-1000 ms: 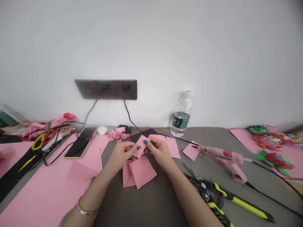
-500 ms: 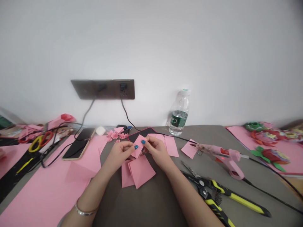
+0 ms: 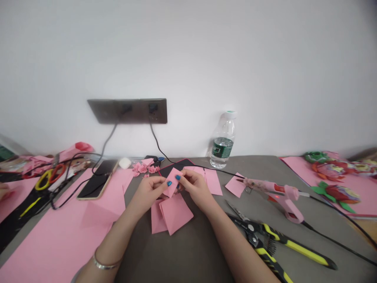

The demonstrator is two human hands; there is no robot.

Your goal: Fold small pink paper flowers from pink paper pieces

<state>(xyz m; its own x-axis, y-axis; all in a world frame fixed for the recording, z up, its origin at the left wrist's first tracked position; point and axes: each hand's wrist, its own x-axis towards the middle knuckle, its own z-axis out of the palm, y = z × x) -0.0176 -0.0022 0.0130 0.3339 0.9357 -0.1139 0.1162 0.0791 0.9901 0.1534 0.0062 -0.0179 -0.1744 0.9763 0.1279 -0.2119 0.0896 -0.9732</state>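
Observation:
Both hands meet above the middle of the grey table, pinching a small folded piece of pink paper (image 3: 172, 182) between their fingertips. My left hand (image 3: 149, 192) holds its left side and my right hand (image 3: 196, 188) its right side, and the fingernails are painted blue. Just below my hands lie two larger folded pink paper sheets (image 3: 176, 214). Behind my right hand is another pink sheet (image 3: 213, 182), partly lying on a black pad with a red edge (image 3: 176, 167).
To the right lie a pink hot glue gun (image 3: 287, 198) and yellow-and-black pliers (image 3: 259, 236). To the left are a phone (image 3: 98, 179), yellow-handled scissors (image 3: 43, 181) and large pink sheets. A water bottle (image 3: 223, 141) stands by the wall. Black cables run from a wall socket panel (image 3: 127, 111).
My hands still hold the small pink piece in nearly the same position. The view has shifted slightly, and part of what looks like another person's hand shows at the far left edge.

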